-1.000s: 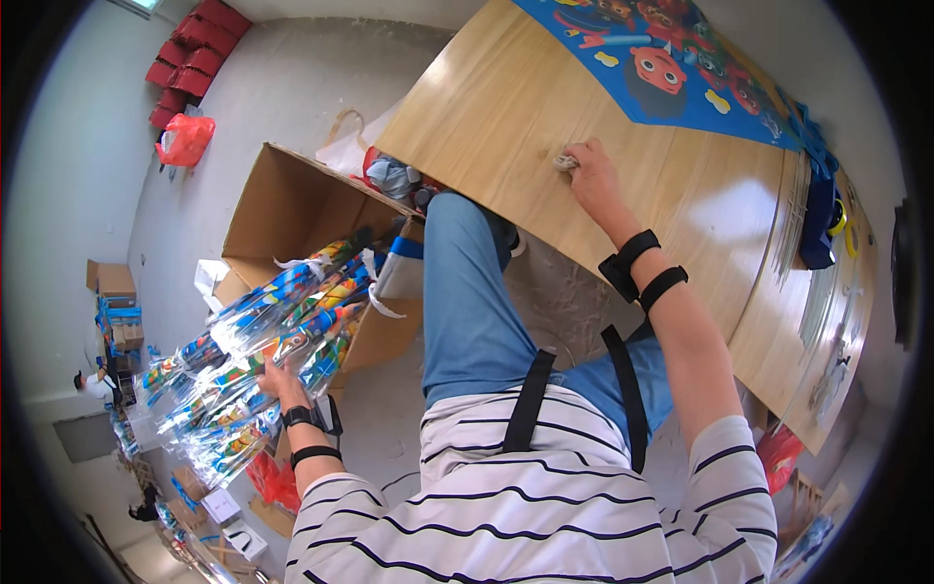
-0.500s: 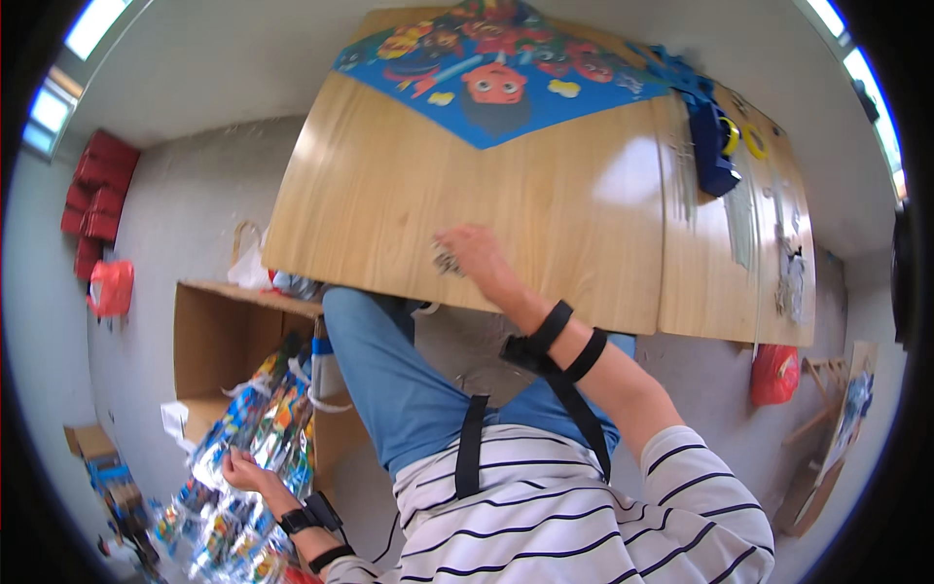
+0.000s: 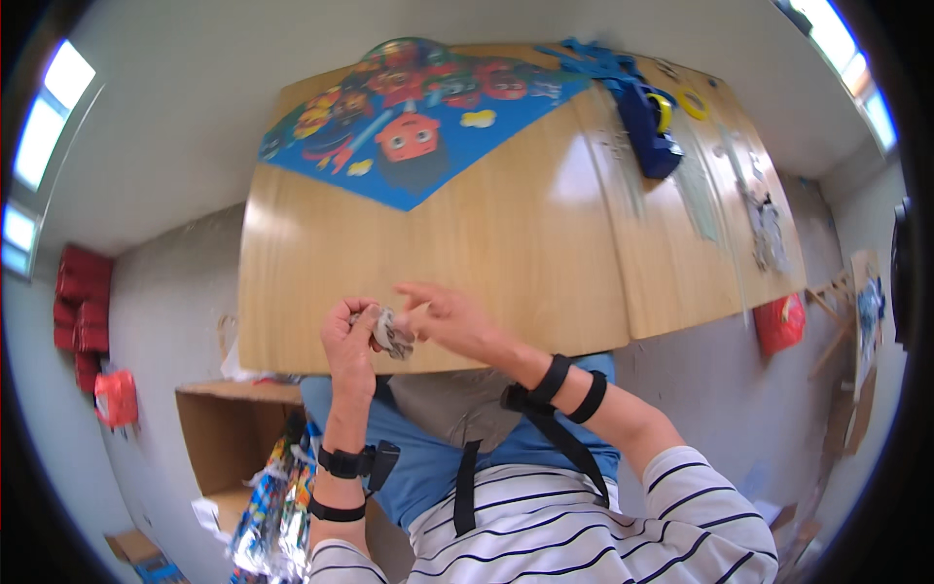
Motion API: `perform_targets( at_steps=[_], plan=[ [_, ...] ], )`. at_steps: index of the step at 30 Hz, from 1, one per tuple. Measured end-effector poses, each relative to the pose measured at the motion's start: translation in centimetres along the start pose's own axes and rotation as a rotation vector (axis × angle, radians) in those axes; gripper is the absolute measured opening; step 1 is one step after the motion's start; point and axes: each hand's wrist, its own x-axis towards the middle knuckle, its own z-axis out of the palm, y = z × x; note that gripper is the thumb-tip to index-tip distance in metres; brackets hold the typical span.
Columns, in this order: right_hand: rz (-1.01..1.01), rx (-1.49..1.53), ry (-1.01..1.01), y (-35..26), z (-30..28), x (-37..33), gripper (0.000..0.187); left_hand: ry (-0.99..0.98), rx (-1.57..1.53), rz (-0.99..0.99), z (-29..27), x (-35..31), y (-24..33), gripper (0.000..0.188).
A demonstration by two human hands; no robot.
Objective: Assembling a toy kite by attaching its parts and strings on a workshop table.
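Above the near edge of the table, my left hand [image 3: 348,339] is closed on a small crumpled grey-and-white bundle [image 3: 393,336], pinched between thumb and fingers. What the bundle is made of is too blurred to tell. My right hand [image 3: 449,321] is just to the right of it, fingers apart and forefinger stretched out. One of its fingertips is at the bundle's edge; whether it touches cannot be made out. A blue pennant-shaped sheet with cartoon figures [image 3: 409,185] lies on the far left of the wooden table [image 3: 506,253].
A dark blue tape dispenser [image 3: 647,131], a yellow tape roll [image 3: 693,104] and blue ribbons [image 3: 598,63] are on the table's right part. At my lower left stands an open cardboard box [image 3: 229,428] with shiny colourful foil packages [image 3: 272,516]. Red bags stand on the floor.
My left hand has come up from the foil packages to the table edge and now grips the grey bundle. My right hand has spread its fingers beside it. The view has swung rightward.
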Motion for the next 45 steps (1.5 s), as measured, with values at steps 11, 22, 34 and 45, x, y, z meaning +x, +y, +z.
perform_targets(
  at_steps=[11,22,34,45],
  plan=[
    [-0.049,-0.471,0.83,-1.5,-23.3,-7.2,0.011,-0.155,0.751,0.379,7.5,14.5,-2.3,0.026],
    [0.048,-1.477,1.01,-4.9,-32.2,-14.4,0.025,-0.434,0.905,0.356,7.6,28.2,-2.9,0.025],
    [0.063,-1.343,0.939,-3.8,-30.8,-11.6,0.013,-0.47,0.837,0.485,8.0,27.7,-3.2,0.016],
    [0.024,-1.439,0.967,-3.5,-31.4,-11.2,0.019,-0.506,0.83,0.341,8.4,27.7,-3.1,0.021]
  ],
)
